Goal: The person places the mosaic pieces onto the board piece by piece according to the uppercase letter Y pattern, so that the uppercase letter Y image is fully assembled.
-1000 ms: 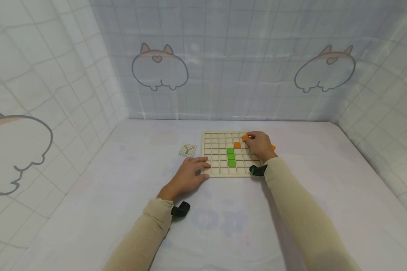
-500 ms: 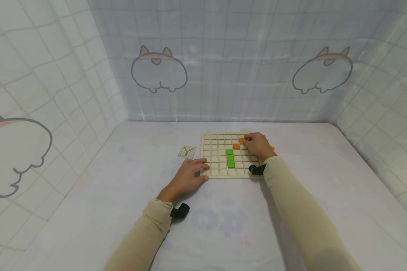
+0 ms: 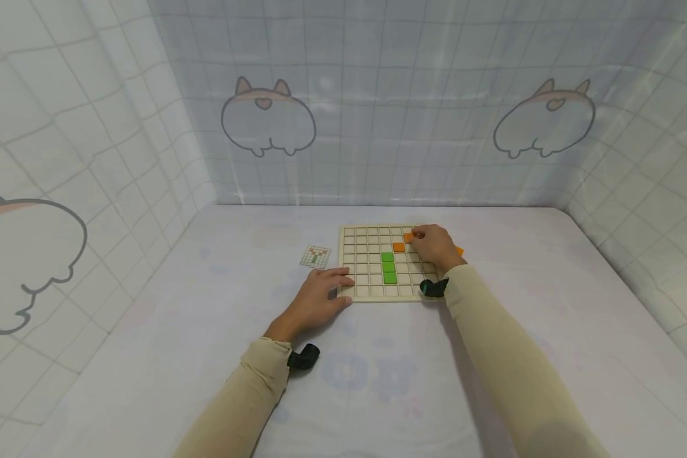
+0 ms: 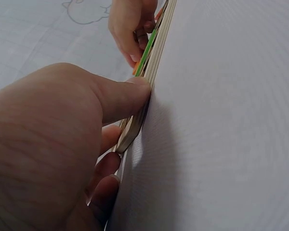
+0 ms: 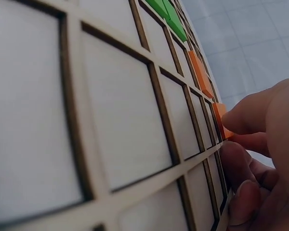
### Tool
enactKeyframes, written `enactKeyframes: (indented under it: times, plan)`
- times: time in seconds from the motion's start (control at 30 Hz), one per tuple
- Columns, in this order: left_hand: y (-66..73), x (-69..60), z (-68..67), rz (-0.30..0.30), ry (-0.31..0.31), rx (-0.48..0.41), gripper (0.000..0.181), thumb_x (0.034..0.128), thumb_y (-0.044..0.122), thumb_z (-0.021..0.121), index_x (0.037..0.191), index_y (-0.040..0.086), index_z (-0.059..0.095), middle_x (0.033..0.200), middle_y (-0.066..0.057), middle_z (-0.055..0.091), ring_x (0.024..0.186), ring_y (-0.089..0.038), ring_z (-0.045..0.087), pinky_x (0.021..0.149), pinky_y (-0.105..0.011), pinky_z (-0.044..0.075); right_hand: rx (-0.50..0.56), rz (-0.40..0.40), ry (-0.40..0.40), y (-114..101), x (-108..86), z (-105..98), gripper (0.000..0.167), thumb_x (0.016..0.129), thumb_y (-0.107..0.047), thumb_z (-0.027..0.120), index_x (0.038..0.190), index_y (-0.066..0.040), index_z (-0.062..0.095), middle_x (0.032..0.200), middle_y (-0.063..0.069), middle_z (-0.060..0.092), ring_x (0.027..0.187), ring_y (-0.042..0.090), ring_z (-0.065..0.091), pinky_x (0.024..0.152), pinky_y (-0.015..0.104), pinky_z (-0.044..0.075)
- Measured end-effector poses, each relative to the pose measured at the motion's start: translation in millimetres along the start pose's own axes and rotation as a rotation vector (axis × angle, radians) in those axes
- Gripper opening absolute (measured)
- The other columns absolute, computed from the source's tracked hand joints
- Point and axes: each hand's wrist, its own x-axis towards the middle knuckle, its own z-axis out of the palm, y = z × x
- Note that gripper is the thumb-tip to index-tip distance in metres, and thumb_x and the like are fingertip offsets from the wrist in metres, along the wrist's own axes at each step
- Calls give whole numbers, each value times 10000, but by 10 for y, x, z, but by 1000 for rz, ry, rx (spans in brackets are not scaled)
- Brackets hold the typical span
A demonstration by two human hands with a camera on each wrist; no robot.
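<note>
In the head view a wooden grid board lies flat, holding a column of green tiles with an orange tile up and right of it. My right hand pinches another orange tile diagonally beyond that one, near the board's far edge. The right wrist view shows thumb and finger at this tile, low against the grid. My left hand touches the board's near left corner with its fingers spread; in the left wrist view its thumb lies along the board's edge.
A small printed pattern card lies left of the board. More orange shows just beyond my right hand, partly hidden by it. Cloth with a tile-line print hangs behind and at both sides of the white-covered table.
My right hand has shifted the pinched orange tile slightly left, closer to the other orange tile, over the last second. My left hand has stayed at the board's corner.
</note>
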Motion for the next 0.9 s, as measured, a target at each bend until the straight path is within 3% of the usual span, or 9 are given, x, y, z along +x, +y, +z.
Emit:
enactKeyframes:
  times: [0.53, 0.9]
  plan:
    - [-15, -8, 18, 4, -8, 11, 350, 947, 245, 717, 1277, 135, 682, 1516, -41, 480, 1314, -336, 424, 1033, -484, 364, 6, -25, 6, -30, -65, 39, 436, 983, -158, 559, 1381, 20, 583, 1265, 201, 616, 1079, 312, 555, 966, 464, 453]
    - [-25, 4, 7, 14, -7, 3, 355, 955, 236, 706, 1293, 135, 669, 1528, -32, 465, 1313, -329, 416, 1043, -489, 361, 11, 5, 42, -41, -84, 37, 450, 959, -159, 535, 1368, 21, 594, 1253, 171, 620, 1039, 286, 525, 927, 430, 445]
